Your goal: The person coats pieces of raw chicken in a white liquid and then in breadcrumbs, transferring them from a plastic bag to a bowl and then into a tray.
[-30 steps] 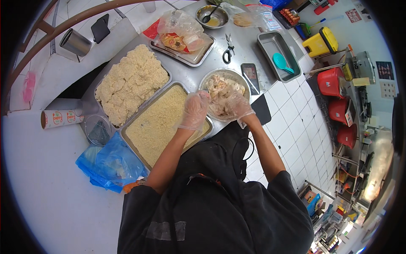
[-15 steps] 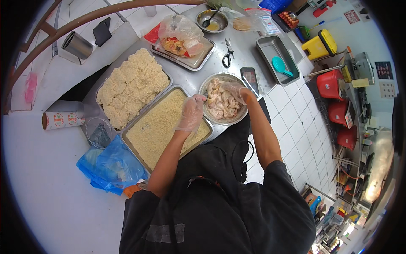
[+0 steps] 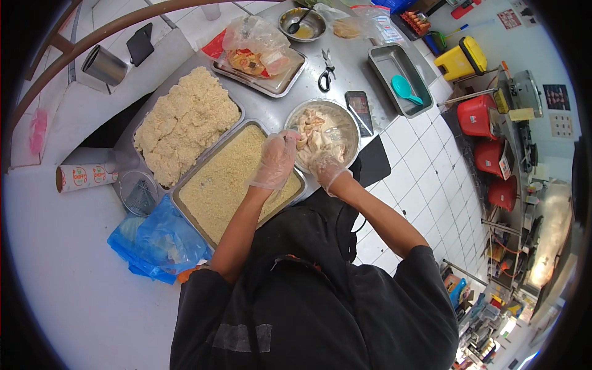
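Note:
A round metal bowl (image 3: 353, 152) holds pale, wet, coated pieces of raw meat (image 3: 314, 128). My left hand (image 3: 276, 159), in a clear plastic glove, is closed at the bowl's left rim and pinches it. My right hand (image 3: 328, 164), gloved the same way, is inside the bowl at the near side, fingers curled into the meat; its fingertips are partly hidden. Under my left forearm lies a metal tray of pale breading crumbs (image 3: 228, 179). Beyond it, a second tray is heaped with crumb-coated pieces (image 3: 188, 117).
Scissors (image 3: 327, 71) and a phone (image 3: 359, 112) lie beyond the bowl. A deep tray (image 3: 385, 60) with a teal scoop (image 3: 404, 88) stands at right. A small bowl with a spoon (image 3: 300, 21) and a bagged tray (image 3: 253, 55) are farther back. A sieve (image 3: 139, 194) and blue bag (image 3: 160, 237) sit left.
My right hand has moved from the bowl's right side to its near side, pushing the meat toward the far left. My left hand stays at the rim. The whole view has shifted slightly.

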### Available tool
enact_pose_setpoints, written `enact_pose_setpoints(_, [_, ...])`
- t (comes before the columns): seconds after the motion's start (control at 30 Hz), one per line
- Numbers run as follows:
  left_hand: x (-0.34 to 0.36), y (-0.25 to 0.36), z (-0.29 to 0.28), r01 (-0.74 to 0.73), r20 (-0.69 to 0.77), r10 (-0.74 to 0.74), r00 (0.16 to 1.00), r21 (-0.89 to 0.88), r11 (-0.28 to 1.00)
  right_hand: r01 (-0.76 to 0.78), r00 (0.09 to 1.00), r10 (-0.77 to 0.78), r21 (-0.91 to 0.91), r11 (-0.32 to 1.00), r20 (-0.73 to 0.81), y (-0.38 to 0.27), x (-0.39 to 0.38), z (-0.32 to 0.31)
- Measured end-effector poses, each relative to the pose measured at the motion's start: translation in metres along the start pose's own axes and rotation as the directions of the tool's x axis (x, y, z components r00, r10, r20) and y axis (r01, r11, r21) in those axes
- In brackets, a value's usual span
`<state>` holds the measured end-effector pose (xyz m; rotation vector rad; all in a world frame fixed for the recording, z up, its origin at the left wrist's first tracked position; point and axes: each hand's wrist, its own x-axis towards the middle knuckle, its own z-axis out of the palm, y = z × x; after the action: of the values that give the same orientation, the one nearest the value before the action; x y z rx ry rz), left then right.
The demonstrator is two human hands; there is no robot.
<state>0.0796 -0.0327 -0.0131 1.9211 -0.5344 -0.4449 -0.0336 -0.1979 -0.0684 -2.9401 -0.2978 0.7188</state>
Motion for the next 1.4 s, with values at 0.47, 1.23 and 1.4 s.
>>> enact_pose_setpoints(0.47, [-0.016, 0.009, 0.017, -0.083, -0.117, 0.095, 0.989, 0.103, 0.991, -0.177, 0.983, 0.184, 0.400, 0.899, 0.021, 0.052, 0.043, -0.015])
enact_pose_setpoints(1.23, [-0.011, -0.029, 0.032, -0.021, -0.109, 0.026, 0.994, 0.049, 0.999, 0.027, 1.000, -0.028, 0.123, 0.992, 0.003, 0.052, 0.052, -0.059])
enact_pose_setpoints(1.4, [0.011, -0.006, 0.013, 0.072, 0.002, -0.072, 0.997, 0.027, 0.997, 0.029, 0.968, -0.046, -0.069, 0.997, -0.248, 0.003, 0.005, 0.019])
